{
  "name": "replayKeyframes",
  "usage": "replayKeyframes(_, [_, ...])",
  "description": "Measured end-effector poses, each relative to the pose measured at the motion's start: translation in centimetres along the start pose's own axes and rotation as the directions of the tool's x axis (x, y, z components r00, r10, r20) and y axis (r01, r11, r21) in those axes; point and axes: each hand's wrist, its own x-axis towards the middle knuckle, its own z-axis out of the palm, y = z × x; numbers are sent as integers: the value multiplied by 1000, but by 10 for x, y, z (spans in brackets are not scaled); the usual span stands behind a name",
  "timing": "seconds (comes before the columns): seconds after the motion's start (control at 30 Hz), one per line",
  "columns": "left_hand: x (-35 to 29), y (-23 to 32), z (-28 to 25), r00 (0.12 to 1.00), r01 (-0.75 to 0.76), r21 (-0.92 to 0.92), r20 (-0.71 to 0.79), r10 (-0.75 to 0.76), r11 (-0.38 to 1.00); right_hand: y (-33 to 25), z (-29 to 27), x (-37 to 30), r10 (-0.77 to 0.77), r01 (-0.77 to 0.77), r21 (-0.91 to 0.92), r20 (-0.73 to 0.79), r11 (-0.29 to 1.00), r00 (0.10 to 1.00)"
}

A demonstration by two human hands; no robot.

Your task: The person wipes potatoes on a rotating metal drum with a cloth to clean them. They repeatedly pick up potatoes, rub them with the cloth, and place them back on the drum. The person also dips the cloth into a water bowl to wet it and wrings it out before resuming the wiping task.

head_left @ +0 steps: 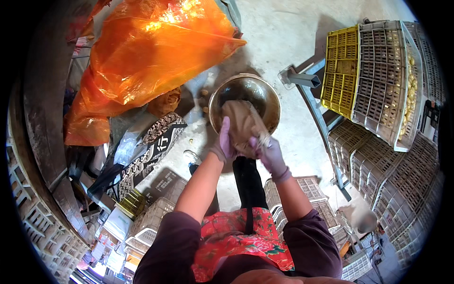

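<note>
Nearest: red floral apron (272, 232), soft printed fabric, under dark sleeves. Both hands in thin mauve gloves with snug cuffs.

Left hand (225, 140): fingers straight, pointing up-frame, laid along the left edge of the brown cloth (241, 120). Can't tell if they pinch it. Right hand (270, 155): fingers curled, grasping the cloth's lower right end; some blur there.

Cloth sits above the metal bowl (272, 106), covering its lower left part and overlapping the near rim. Long axis diagonal: broad end up-left over the bowl, other end down-right at the right hand. Limp, matte, creased, irregular outline.

Bowl: round, deep, smooth shiny wall, brownish stains inside, on rough grey concrete floor (298, 33).

Farther, left: black-and-cream patterned bag (151, 154), then glossy wrinkled orange plastic sheet (146, 61). Right: angled metal frame (312, 116), yellow lattice crate (339, 71), greyish lattice crate (378, 71) beside it, rigid plastic.
</note>
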Motion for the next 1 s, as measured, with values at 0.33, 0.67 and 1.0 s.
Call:
replayKeyframes(0.33, [23,32,-5,994,109,-7,5,-109,994,-86,12,-61,-344,627,-247,661,739,666])
replayKeyframes(0.67, [-26,12,20,996,-3,98,90,-6,995,-91,-118,92,-6,-120,225,492,967,871])
replayKeyframes(1.0, [1,11,18,930,159,-443,368,18,882,-10,-51,131,-257,40,405,498,914,828])
